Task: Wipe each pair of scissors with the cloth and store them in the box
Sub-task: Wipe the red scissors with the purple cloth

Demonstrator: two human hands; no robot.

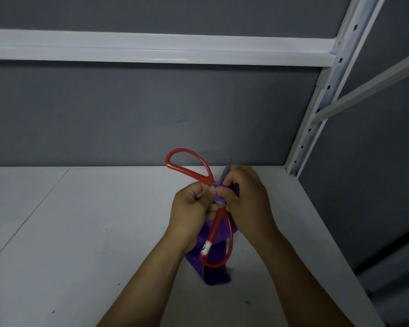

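Opens wide to the left: a long stretch of white shelf (80, 232), crossed by one thin seam. Narrower on the right, where the board's edge runs up to a perforated white upright (316, 114). Ends at the back against a grey wall (128, 114), under a white beam (151, 47).

Held near that back edge, right of centre: red-handled scissors (216, 223), splayed wide, one loop rising up-left, the other pointing down toward the wrists. Left hand (191, 208) clenched on the scissors at the pivot. Right hand (246, 199) pinching a purple cloth (217, 277) around a blade, grey tip poking out above the fingers. Hangs down between both forearms, behind the lower loop; whether touching the shelf, cannot tell.
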